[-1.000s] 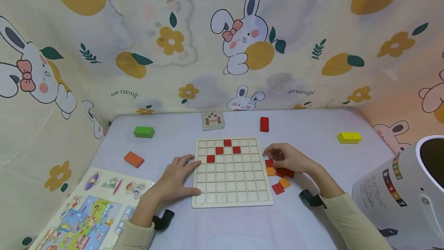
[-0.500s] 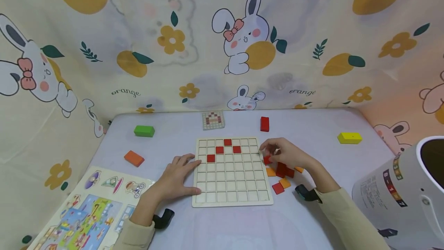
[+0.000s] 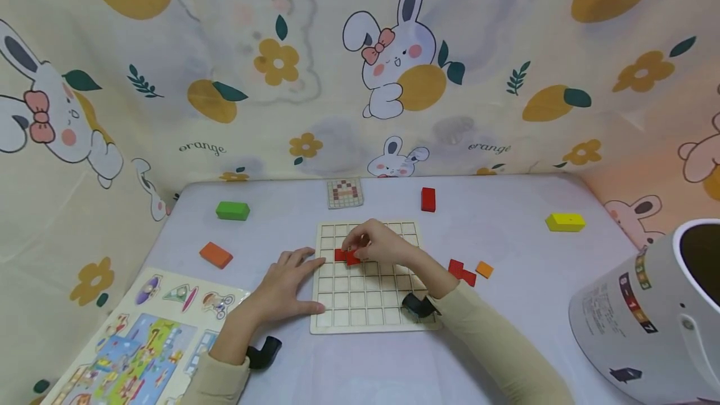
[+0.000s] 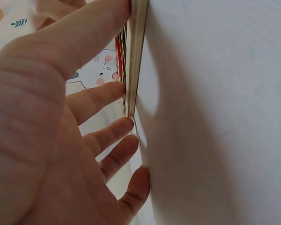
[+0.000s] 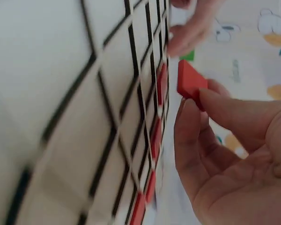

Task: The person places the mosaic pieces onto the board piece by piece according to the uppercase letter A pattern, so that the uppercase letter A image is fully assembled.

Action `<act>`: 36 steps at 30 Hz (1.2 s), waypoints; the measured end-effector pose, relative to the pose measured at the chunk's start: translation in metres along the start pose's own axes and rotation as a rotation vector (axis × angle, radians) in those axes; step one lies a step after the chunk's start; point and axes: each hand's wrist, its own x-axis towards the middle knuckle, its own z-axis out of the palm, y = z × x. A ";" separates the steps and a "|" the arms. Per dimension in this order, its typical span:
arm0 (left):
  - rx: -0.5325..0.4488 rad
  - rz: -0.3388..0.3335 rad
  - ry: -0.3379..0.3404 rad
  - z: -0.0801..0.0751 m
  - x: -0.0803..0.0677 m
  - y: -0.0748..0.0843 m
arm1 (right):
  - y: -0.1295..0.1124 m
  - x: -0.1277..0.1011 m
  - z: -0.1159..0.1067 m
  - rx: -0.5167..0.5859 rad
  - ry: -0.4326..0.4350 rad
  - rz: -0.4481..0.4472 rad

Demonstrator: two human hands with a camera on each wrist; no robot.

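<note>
In the head view, a cream grid board (image 3: 368, 317) lies flat in front of the person. The left hand (image 3: 285, 285) rests along its left edge, fingers spread and thumb near the lower corner; the left wrist view shows the fingertips (image 4: 118, 89) at the rim. Over the upper left of the grid, the right hand (image 3: 384, 245) pinches a small red square tile (image 5: 192, 83) between thumb and index finger. One red tile (image 3: 339, 255) sits in a cell just left of it. More set red tiles (image 5: 155, 136) show in the right wrist view, hidden by the hand from above.
Loose red tiles (image 3: 455, 268) and an orange tile (image 3: 484, 269) lie right of the board. Behind it are a pattern card (image 3: 345, 194) and a red block (image 3: 428, 199). Green (image 3: 232, 210), orange (image 3: 216, 255) and yellow (image 3: 565, 222) blocks stand around; a white bucket (image 3: 613, 305) is at right.
The right hand has picked up a red tile from the loose ones at the right and carried it left over the board's upper left cells. The left hand stays at the edge.
</note>
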 end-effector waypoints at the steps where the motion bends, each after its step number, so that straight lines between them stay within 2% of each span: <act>1: 0.000 0.005 0.001 0.000 0.000 0.000 | -0.001 0.004 0.005 -0.003 0.001 0.006; 5: -0.008 0.019 0.000 -0.001 -0.001 0.000 | -0.004 0.012 0.021 -0.026 0.045 0.071; 10: -0.003 0.023 0.006 -0.001 -0.001 0.001 | -0.005 0.012 0.031 -0.067 0.094 0.144; 19: -0.009 0.009 -0.013 -0.002 -0.001 0.002 | -0.009 0.009 0.033 -0.131 0.063 0.145; 27: -0.018 0.018 -0.009 -0.003 0.000 0.001 | -0.012 0.008 0.034 -0.191 0.081 0.157; 31: -0.013 0.015 -0.011 -0.003 0.000 0.001 | -0.012 0.001 0.025 -0.134 0.092 0.148; 36: 0.003 0.001 -0.005 -0.001 0.000 0.002 | -0.006 -0.028 -0.009 -0.067 0.125 0.123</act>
